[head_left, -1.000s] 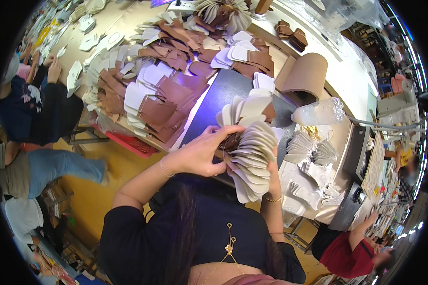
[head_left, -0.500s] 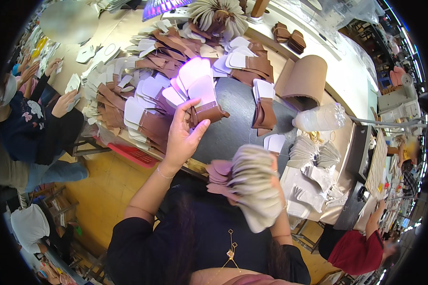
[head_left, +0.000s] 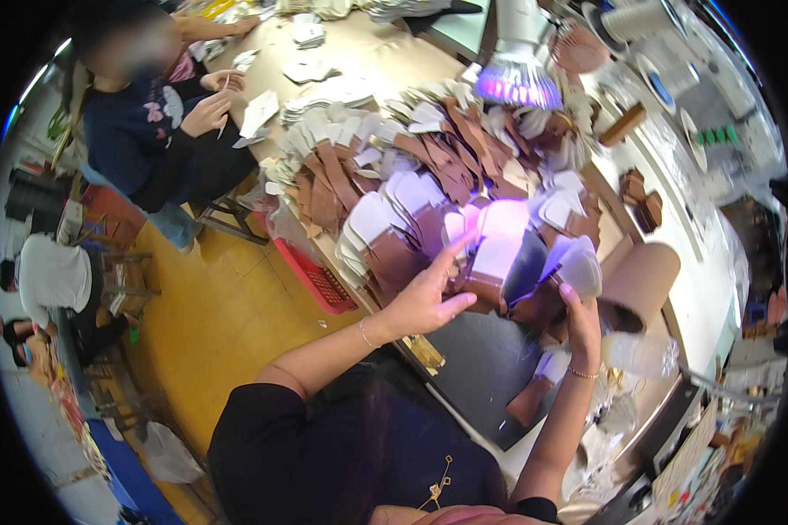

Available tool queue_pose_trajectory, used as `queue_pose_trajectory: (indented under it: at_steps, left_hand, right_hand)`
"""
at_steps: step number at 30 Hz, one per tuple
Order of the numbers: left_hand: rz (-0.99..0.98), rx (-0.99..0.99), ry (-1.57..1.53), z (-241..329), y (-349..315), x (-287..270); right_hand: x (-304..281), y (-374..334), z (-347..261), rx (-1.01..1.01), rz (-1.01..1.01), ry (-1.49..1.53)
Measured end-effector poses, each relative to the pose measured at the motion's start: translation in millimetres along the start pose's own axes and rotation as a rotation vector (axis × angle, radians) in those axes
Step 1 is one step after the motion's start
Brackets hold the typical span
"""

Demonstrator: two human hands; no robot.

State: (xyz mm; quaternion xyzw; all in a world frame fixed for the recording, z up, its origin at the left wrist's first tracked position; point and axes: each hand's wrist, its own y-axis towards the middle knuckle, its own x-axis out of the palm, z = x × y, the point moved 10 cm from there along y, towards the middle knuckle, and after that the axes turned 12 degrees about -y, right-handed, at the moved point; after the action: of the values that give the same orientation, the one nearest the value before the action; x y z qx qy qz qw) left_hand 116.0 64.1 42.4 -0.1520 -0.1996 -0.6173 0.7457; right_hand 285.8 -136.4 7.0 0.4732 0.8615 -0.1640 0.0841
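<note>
My left hand has its thumb and fingers apart, at the left edge of a fanned stack of white-topped brown pieces, lit pink-violet. Whether its fingertips touch the stack is hard to tell. To the right, my right hand is closed with the thumb on top of a bundle of pale rounded pieces, its fingers partly hidden. Brown material shows just left of that bundle. Another white and brown bundle lies on the dark mat, beside my right forearm.
A heap of brown and white pieces covers the table beyond my hands, under a lit lamp. A brown cardboard tube and clear plastic bottle are at right. A red basket sits left; a co-worker works at far left.
The view has swung left. My right hand has gone from low in front of me up beside the lit stack. The large pale fan it held no longer shows spread out. My left hand stays by the stack.
</note>
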Motion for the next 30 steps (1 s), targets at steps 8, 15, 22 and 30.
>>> queue_pose_trajectory:
  at_steps: [8,15,22,30]
  left_hand:
    - [-0.073,-0.016,0.032,-1.1,4.0,11.3]
    - [-0.045,-0.020,0.217,-5.7,4.7,12.8]
    - [-0.055,0.000,0.257,-2.9,3.3,17.3]
    - [-0.102,-0.078,0.368,-10.6,-3.0,27.2]
  right_hand:
    - [-30.8,37.7,-3.1,-0.196,0.131,-0.456]
    - [-31.5,-7.7,-43.6,-0.299,0.537,-0.669]
    - [-8.3,-48.2,-96.1,-0.546,0.745,-0.890]
    - [33.2,-87.2,-139.8,-0.699,0.279,-0.651]
